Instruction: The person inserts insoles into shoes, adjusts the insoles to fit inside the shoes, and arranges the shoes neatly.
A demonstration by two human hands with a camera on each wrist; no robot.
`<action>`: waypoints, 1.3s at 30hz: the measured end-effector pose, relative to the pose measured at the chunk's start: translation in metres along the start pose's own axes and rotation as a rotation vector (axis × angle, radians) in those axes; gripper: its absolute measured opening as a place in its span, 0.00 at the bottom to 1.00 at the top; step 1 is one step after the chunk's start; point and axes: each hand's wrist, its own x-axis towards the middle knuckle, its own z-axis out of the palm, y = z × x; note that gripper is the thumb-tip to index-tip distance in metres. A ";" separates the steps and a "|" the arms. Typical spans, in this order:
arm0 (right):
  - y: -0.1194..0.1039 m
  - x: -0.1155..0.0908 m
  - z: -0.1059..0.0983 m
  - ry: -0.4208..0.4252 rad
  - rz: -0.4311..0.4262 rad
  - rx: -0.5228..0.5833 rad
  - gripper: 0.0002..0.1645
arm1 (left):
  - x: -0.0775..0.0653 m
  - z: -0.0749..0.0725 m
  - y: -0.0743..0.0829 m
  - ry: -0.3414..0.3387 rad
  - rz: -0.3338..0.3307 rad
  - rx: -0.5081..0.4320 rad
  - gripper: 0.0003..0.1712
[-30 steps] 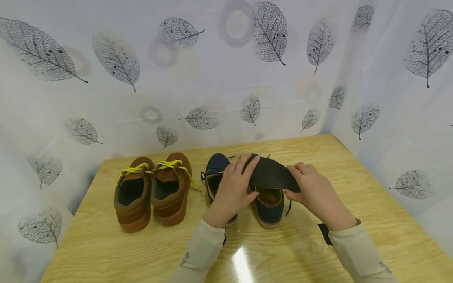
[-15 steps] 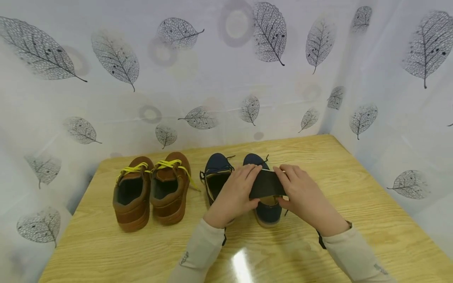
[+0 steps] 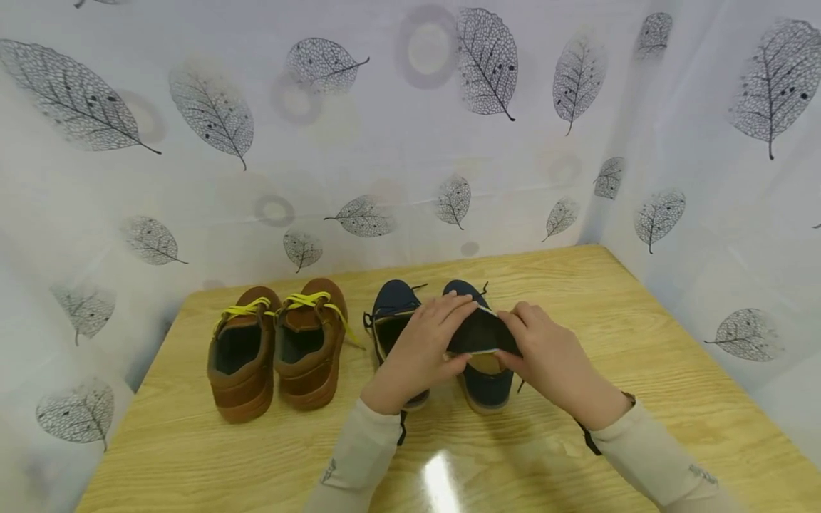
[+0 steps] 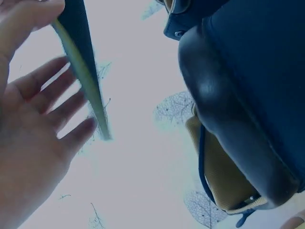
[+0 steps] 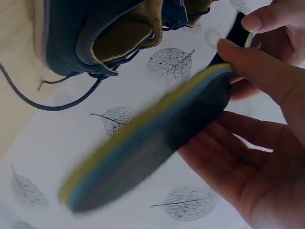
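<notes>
Above the right navy shoe (image 3: 489,390), a black shoe insole (image 3: 482,333) is held between both hands. My left hand (image 3: 418,349) grips its left part, thumb below and fingers over the far edge; the hand hides part of the left navy shoe (image 3: 393,298). My right hand (image 3: 553,360) grips the other part the same way. In the right wrist view, the insole (image 5: 152,138) shows a layered yellow and blue edge and sticks out past the right hand (image 5: 257,157). The left wrist view has the insole (image 4: 78,57) edge-on between thumb and fingers.
To the left stand two brown shoes (image 3: 240,374) with yellow laces (image 3: 308,298), toes pointing away. Everything rests on a wood-grain table (image 3: 256,463). A white curtain (image 3: 398,142) printed with leaves closes off the back and sides.
The right hand has moved left, nearer the left hand. The insole, arched up a second ago, has come lower and tilted, and its pale edge shows.
</notes>
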 end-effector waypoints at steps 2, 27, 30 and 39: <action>0.007 -0.001 -0.002 0.012 0.045 0.083 0.29 | 0.001 -0.003 -0.001 0.055 -0.019 0.019 0.41; 0.015 -0.028 -0.038 -0.509 0.619 0.727 0.18 | 0.019 0.047 0.004 -0.457 -0.286 0.182 0.23; 0.013 -0.023 -0.033 -0.542 0.561 0.688 0.18 | 0.020 0.049 0.001 -0.483 -0.264 0.191 0.26; 0.013 0.003 -0.010 -0.604 0.545 0.583 0.14 | 0.017 0.048 -0.001 -0.499 -0.253 0.129 0.31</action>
